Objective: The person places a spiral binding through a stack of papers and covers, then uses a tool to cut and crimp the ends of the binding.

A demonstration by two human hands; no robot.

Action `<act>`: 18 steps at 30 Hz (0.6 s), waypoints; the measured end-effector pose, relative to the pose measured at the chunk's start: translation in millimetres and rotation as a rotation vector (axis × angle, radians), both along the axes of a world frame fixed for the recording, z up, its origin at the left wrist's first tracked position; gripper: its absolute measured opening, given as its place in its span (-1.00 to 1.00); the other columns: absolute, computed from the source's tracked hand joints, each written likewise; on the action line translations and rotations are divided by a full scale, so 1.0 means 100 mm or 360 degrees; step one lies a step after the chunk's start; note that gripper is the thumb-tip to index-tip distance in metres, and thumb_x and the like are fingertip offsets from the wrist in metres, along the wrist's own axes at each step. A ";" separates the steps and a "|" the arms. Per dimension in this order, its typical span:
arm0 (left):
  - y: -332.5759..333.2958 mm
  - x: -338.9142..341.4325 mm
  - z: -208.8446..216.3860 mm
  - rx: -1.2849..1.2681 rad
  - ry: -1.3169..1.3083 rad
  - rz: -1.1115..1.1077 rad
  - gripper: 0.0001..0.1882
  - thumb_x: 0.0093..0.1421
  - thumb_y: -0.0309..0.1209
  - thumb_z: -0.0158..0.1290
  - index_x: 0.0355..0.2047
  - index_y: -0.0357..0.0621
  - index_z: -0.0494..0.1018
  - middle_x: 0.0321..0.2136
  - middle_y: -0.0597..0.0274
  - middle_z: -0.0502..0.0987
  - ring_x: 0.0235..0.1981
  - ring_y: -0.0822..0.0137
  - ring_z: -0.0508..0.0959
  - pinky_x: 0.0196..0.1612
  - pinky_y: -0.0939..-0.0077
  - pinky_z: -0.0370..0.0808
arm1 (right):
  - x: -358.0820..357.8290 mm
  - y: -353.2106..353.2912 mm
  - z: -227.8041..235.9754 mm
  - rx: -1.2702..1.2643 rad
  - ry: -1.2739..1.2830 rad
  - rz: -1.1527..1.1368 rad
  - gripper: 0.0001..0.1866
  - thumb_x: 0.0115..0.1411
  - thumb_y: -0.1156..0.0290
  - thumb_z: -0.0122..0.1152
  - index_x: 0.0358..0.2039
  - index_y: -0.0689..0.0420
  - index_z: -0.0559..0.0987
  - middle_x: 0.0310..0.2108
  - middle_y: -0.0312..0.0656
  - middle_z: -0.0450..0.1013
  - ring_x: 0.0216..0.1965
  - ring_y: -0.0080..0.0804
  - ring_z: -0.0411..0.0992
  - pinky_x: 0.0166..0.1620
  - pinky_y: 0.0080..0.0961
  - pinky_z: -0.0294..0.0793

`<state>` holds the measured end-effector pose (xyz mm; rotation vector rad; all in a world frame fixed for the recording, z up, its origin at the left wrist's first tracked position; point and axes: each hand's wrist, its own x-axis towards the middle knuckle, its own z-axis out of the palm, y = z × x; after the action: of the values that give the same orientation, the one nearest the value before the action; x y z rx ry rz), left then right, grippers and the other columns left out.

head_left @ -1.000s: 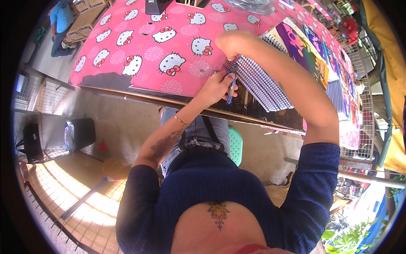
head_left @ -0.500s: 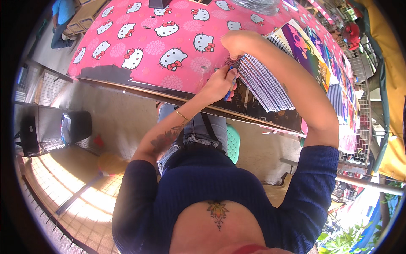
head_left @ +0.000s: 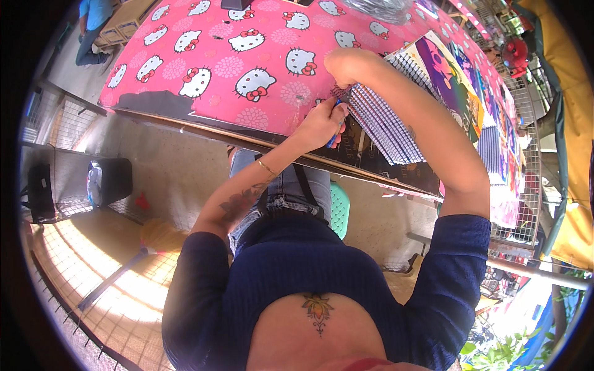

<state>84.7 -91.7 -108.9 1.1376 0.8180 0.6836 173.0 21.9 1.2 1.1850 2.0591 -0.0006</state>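
My left hand (head_left: pixel 323 122) is closed round a slim blue-handled tool (head_left: pixel 334 140); the grip hides most of it, so its exact kind does not show. The tool's upper end meets the near left corner of a stack of spiral-bound notebooks (head_left: pixel 387 127), whose coils lie in close rows. Just above, my right hand (head_left: pixel 342 67) bends down at the wrist over the same corner. Its fingers are curled in toward the coil ends, and what they pinch is hidden. My right forearm crosses over the stack and covers part of it.
A pink cartoon-cat cloth (head_left: pixel 216 80) covers the table, torn near its front edge. More colourful notebooks (head_left: pixel 448 71) lie to the right. Clear plastic wrap (head_left: pixel 377 8) sits at the back. Below are a green stool (head_left: pixel 340 210) and a broom (head_left: pixel 158 238). Another person (head_left: pixel 94 28) is at far left.
Both hands stay at the notebook corner with almost the same grip. The whole view has shifted slightly; the right forearm sits a touch further left.
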 end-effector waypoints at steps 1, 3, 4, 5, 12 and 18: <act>-0.02 -0.01 0.00 0.0012 0.0042 -0.0024 -0.60 0.44 -0.15 -0.14 -0.04 -0.31 0.35 -0.38 0.05 0.58 -0.44 0.21 0.68 -0.52 0.43 0.61 | -0.01 -0.01 0.00 0.0009 0.0002 -0.0018 -0.75 -0.03 0.48 0.40 -0.30 0.29 0.69 -0.29 0.08 0.61 -0.25 -0.04 0.60 -0.23 -0.19 0.61; -0.07 0.00 -0.07 -0.0128 -0.0079 0.0009 -0.60 0.44 -0.16 -0.15 -0.05 -0.31 0.35 -0.38 0.06 0.58 -0.44 0.21 0.68 -0.52 0.42 0.61 | -0.04 -0.01 0.00 0.0032 0.0038 -0.0100 -0.74 -0.04 0.48 0.40 -0.29 0.29 0.69 -0.27 0.07 0.61 -0.23 -0.04 0.60 -0.22 -0.19 0.61; -0.09 -0.01 -0.08 -0.0195 -0.0135 0.0024 -0.61 0.44 -0.16 -0.15 -0.05 -0.30 0.36 -0.38 0.06 0.58 -0.45 0.21 0.68 -0.51 0.42 0.62 | -0.05 -0.02 0.00 0.0045 0.0061 -0.0144 -0.73 -0.05 0.49 0.41 -0.29 0.29 0.69 -0.27 0.07 0.61 -0.22 -0.04 0.60 -0.21 -0.19 0.61; -0.07 -0.01 -0.09 -0.0231 -0.0140 0.0041 -0.61 0.44 -0.16 -0.15 -0.05 -0.30 0.36 -0.38 0.06 0.58 -0.44 0.21 0.68 -0.51 0.41 0.62 | -0.05 -0.02 -0.01 0.0056 0.0083 -0.0144 -0.73 -0.05 0.48 0.41 -0.29 0.29 0.69 -0.26 0.07 0.61 -0.23 -0.04 0.60 -0.22 -0.19 0.61; 0.05 0.02 -0.15 -0.0065 -0.0055 0.0051 -0.60 0.43 -0.15 -0.14 -0.07 -0.31 0.34 -0.40 0.07 0.56 -0.47 0.21 0.68 -0.52 0.40 0.62 | -0.01 0.00 -0.07 0.0016 0.0036 -0.0014 -0.75 -0.02 0.48 0.37 -0.28 0.27 0.69 -0.28 0.07 0.60 -0.26 -0.04 0.61 -0.25 -0.18 0.60; -0.05 -0.05 -0.13 -0.0307 -0.0111 -0.0006 -0.62 0.45 -0.17 -0.16 -0.06 -0.31 0.33 -0.40 0.06 0.56 -0.48 0.22 0.67 -0.53 0.39 0.63 | -0.07 0.03 -0.13 0.0031 -0.0041 -0.0103 -0.70 -0.05 0.48 0.43 -0.23 0.17 0.72 -0.26 -0.05 0.63 -0.25 -0.10 0.61 -0.24 -0.17 0.63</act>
<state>79.9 -96.6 -121.8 0.9363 0.8044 0.6233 166.0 24.4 -11.4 1.2568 2.0021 0.0039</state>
